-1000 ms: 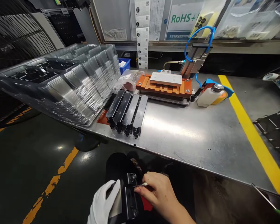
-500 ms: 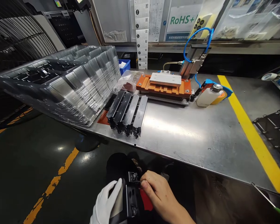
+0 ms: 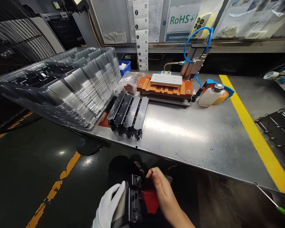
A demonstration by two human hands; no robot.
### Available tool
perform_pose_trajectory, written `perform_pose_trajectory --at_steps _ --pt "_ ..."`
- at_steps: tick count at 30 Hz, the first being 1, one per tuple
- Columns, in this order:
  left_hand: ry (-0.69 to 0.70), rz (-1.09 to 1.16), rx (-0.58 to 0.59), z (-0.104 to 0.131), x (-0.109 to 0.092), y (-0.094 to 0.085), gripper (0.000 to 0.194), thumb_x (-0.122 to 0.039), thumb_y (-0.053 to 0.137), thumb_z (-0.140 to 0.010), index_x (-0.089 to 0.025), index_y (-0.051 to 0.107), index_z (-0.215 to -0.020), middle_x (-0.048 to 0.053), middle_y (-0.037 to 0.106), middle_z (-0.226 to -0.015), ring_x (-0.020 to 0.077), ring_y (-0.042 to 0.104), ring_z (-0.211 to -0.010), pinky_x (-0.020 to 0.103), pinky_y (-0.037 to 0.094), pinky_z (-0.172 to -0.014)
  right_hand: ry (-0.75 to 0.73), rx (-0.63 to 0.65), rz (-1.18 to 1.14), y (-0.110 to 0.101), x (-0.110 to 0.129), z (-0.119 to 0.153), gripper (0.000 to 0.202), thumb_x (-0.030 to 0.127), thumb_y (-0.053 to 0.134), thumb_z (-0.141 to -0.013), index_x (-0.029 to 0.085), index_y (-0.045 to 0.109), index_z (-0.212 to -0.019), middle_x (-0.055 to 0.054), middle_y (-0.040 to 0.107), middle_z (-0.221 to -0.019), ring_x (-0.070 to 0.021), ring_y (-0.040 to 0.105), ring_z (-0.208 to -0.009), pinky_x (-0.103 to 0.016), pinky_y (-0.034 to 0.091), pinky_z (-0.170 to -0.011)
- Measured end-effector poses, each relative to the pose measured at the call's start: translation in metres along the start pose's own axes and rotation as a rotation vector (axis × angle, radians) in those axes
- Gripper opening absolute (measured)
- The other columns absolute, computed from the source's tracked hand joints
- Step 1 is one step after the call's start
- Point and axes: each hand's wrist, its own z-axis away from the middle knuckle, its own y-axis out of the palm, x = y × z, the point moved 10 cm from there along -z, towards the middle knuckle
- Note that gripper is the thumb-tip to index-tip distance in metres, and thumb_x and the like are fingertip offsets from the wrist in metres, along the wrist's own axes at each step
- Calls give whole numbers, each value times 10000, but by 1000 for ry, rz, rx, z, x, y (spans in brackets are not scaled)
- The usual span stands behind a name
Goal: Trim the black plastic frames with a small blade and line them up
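Note:
In a white glove, my left hand (image 3: pixel 105 205) is wrapped around a black plastic part (image 3: pixel 134 199) low in the head view, above my lap. The part has a pale flat face toward the glove and small fittings along its other side. My bare right hand (image 3: pixel 165 194) is just right of the part's upper end, apart from it, with fingers curled and thumb close to them. Whatever those fingers may hold is too small to make out. A red piece (image 3: pixel 150 201) shows between the part and my right hand.
Several black plastic parts (image 3: pixel 129 114) lie side by side on the metal table (image 3: pixel 178 133). Stacked clear trays (image 3: pixel 85 91) stand left of them. Behind are an orange fixture (image 3: pixel 165 87) and a white bottle (image 3: pixel 210 95). A green-handled tool (image 3: pixel 283 212) projects near the front edge.
My right hand has drawn away from the fittings at the part's upper end, up and slightly right. The left hand keeps its hold on the black part. The view has shifted slightly.

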Motion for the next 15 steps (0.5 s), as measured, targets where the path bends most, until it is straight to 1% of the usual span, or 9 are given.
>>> perform_pose_trajectory --at_steps 2,4,5,6,8,10,11,13,15 --pt "31 -23 5 -1 -2 1 947 -281 671 -715 -341 257 -1565 61 669 -1246 286 685 -1097 348 568 -932 50 33 -73 0 -3 -2 506 624 241 -1029 241 559 -939 -9 549 -864 -176 529 -782 -285 429 -724" --pt "56 -40 4 -1 -4 3 963 -276 666 -722 -323 222 -1576 72 661 -1258 287 680 -1107 348 567 -936 86 162 -81 12 -3 -1 527 737 381 -940 244 554 -1007 7 529 -837 -176 509 -756 -284 428 -697" --pt "64 -49 1 -1 -5 4 968 -275 667 -722 -315 215 -1577 78 656 -1265 292 676 -1112 354 565 -941 119 202 -84 16 -6 -1 555 770 443 -894 246 547 -1044 14 523 -829 -176 505 -751 -282 430 -689" --pt "68 -57 -3 -1 -6 5 965 -279 671 -721 -311 223 -1574 82 652 -1267 298 675 -1112 363 565 -942 163 203 -93 17 -11 0 568 777 473 -875 249 537 -1075 16 525 -839 -175 510 -762 -283 437 -699" --pt "67 -75 -11 -2 -6 5 938 -298 686 -720 -312 264 -1558 91 646 -1254 310 676 -1099 387 572 -925 242 111 -130 10 -22 1 528 739 424 -926 254 529 -1107 7 541 -874 -178 536 -816 -293 454 -761" --pt "62 -103 -39 -5 -7 0 914 -318 699 -713 -306 301 -1536 111 629 -1244 329 673 -1086 428 579 -896 253 31 -192 5 -27 4 487 668 327 -997 252 543 -1130 -7 572 -896 -181 570 -866 -305 463 -824" --pt "64 -120 -66 -7 -8 -5 896 -308 696 -713 -296 316 -1524 122 619 -1239 335 671 -1080 447 579 -884 243 31 -224 6 -27 7 484 640 299 -1017 246 551 -1142 -11 590 -876 -179 591 -851 -305 471 -820" --pt "95 -152 -115 -11 -12 -17 858 -261 676 -718 -261 335 -1506 139 603 -1224 327 669 -1057 452 580 -861 213 104 -268 14 -25 15 496 615 289 -1030 227 568 -1164 -17 634 -830 -172 631 -760 -297 494 -750" --pt "131 -198 -150 -16 -18 -29 839 -234 664 -719 -224 348 -1497 147 592 -1213 316 664 -1036 442 584 -843 182 198 -246 22 -20 25 505 600 281 -1038 217 583 -1167 -31 683 -838 -159 658 -669 -283 506 -678"
